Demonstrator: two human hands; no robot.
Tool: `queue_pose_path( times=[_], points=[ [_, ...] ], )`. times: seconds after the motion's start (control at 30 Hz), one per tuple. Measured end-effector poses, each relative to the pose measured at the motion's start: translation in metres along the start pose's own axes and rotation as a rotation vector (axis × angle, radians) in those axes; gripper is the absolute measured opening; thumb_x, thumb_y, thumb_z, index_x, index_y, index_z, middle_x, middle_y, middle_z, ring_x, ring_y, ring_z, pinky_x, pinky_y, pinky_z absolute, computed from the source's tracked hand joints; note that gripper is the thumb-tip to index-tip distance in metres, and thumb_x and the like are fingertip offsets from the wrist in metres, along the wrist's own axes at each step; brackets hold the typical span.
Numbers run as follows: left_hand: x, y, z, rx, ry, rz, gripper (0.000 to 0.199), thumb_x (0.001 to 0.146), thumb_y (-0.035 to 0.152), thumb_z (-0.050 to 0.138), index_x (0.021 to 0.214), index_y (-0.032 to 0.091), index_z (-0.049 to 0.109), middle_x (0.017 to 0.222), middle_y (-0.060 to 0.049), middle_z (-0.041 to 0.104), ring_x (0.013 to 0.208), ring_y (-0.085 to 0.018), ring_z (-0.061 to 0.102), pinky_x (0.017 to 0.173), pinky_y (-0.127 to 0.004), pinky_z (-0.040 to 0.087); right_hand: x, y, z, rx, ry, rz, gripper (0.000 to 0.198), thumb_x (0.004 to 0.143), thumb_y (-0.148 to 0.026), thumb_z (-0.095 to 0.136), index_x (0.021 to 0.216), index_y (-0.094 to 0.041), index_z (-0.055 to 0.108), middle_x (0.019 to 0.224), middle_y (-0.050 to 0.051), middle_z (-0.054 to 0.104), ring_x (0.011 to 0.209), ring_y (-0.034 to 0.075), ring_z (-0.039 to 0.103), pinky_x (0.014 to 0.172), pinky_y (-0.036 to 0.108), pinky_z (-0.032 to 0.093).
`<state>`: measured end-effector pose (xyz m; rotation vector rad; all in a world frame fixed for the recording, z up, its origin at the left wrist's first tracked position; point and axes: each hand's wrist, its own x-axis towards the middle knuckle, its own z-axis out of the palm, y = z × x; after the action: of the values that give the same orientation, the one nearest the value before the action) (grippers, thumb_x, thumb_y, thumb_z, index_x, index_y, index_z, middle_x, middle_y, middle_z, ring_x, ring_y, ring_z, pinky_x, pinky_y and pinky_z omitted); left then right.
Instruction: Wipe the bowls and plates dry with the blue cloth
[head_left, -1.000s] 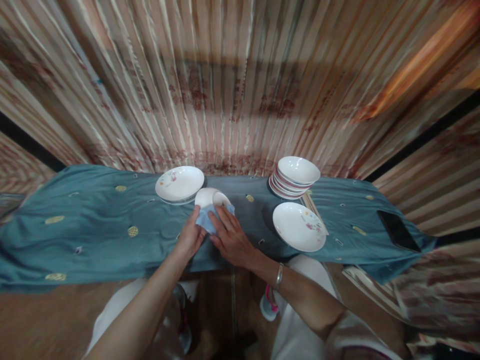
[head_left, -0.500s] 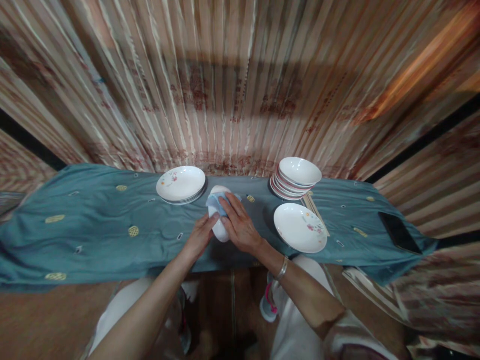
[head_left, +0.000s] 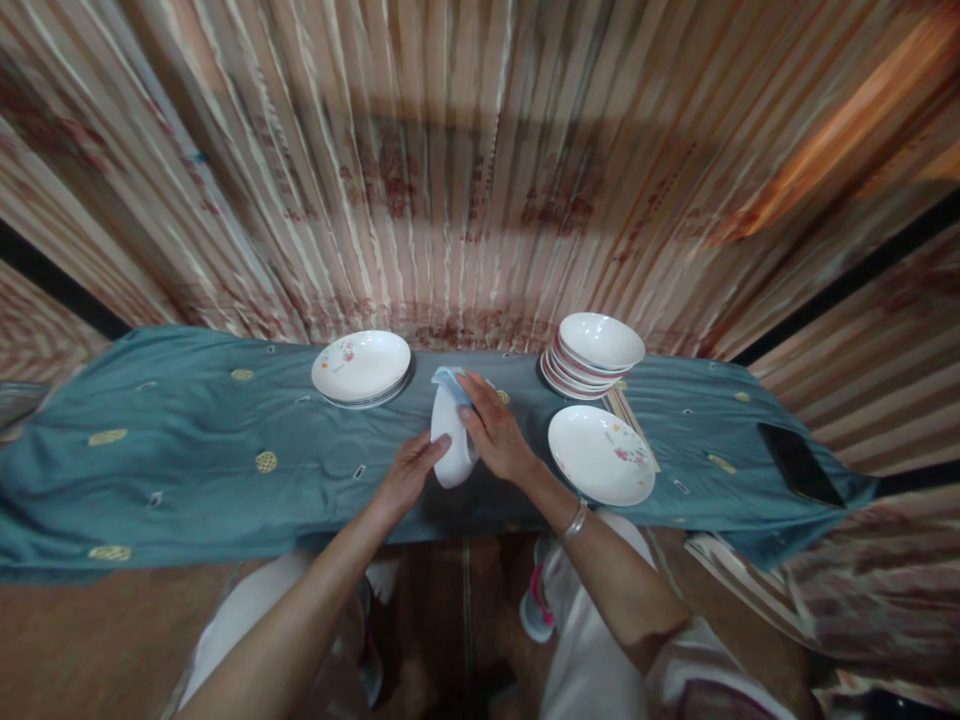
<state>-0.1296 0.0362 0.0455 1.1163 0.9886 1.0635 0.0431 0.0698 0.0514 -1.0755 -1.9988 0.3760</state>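
Note:
Above the front middle of the table, my left hand [head_left: 409, 470] grips a white bowl [head_left: 452, 450] by its near left side, thumb on the outer wall. The bowl is tipped up on edge, so its inside is mostly out of sight. A light blue cloth [head_left: 452, 383] lies over the bowl's far rim under the fingers of my right hand [head_left: 495, 430], which presses it there. My right palm covers part of the bowl's right side.
A stack of flowered plates [head_left: 362, 367] stands left. To the right are several stacked bowls [head_left: 600, 342], a single flowered plate [head_left: 600, 455], chopsticks [head_left: 636, 425] and a black phone [head_left: 799, 465]. Green patterned cloth [head_left: 202, 430] covers the table, with a curtain [head_left: 450, 200] behind.
The bowl has shifted slightly right and turned to show its side wall. My right hand has slid the cloth up and right to the far rim.

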Motion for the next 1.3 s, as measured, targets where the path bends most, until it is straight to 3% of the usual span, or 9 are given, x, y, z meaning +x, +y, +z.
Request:
queue_pose_path(
  times=[0.3,0.5,0.6,0.83,1.03,1.3],
  points=[
    [-0.004,0.009,0.006,-0.036,0.002,-0.017,0.024,0.067,0.039,0.08,0.076,0.017,0.077,0.072,-0.004,0.07,0.071,-0.021,0.058,0.07,-0.028,0.044,0.008,0.02,-0.002,0.201,0.065,0.162,0.051,0.102,-0.045,0.03,0.145,-0.024,0.048,0.147,0.004,0.053,0.14,0.019,0.045,0.122,0.04,0.03],
    [-0.005,0.011,0.007,-0.027,-0.028,-0.046,0.027,0.066,0.042,0.08,0.072,0.016,0.075,0.066,-0.003,0.067,0.064,-0.018,0.054,0.063,-0.027,0.04,0.012,0.04,0.007,0.296,0.106,0.363,0.056,0.098,-0.053,0.032,0.136,-0.02,0.057,0.137,0.008,0.062,0.135,0.022,0.051,0.12,0.042,0.031],
    [-0.004,0.006,0.005,-0.054,-0.024,-0.047,0.03,0.067,0.043,0.08,0.074,0.015,0.076,0.069,-0.004,0.068,0.065,-0.018,0.055,0.065,-0.028,0.041,0.013,0.049,0.015,0.324,0.112,0.432,0.057,0.097,-0.055,0.031,0.132,-0.021,0.06,0.133,0.008,0.065,0.134,0.022,0.051,0.12,0.043,0.03],
    [-0.003,0.008,0.004,-0.206,0.045,-0.086,0.038,0.063,0.044,0.083,0.084,0.013,0.078,0.076,-0.006,0.074,0.07,-0.02,0.062,0.069,-0.03,0.046,0.014,0.06,0.033,0.378,0.105,0.443,0.065,0.096,-0.063,0.028,0.128,-0.02,0.063,0.131,0.008,0.067,0.131,0.022,0.054,0.118,0.042,0.033],
    [-0.006,0.019,0.008,-0.31,0.073,-0.089,0.045,0.056,0.043,0.088,0.087,0.011,0.078,0.082,-0.01,0.077,0.077,-0.024,0.068,0.072,-0.032,0.05,0.013,0.066,0.037,0.385,0.047,0.468,0.066,0.095,-0.064,0.029,0.131,-0.02,0.061,0.135,0.009,0.064,0.133,0.023,0.052,0.119,0.042,0.032],
    [-0.004,0.019,0.002,-0.424,0.148,-0.13,0.046,0.056,0.037,0.09,0.089,0.009,0.075,0.086,-0.012,0.078,0.091,-0.029,0.072,0.081,-0.036,0.056,0.012,0.066,0.042,0.38,0.04,0.499,0.068,0.093,-0.066,0.03,0.13,-0.02,0.063,0.135,0.007,0.065,0.134,0.024,0.051,0.119,0.044,0.031]
  ],
)
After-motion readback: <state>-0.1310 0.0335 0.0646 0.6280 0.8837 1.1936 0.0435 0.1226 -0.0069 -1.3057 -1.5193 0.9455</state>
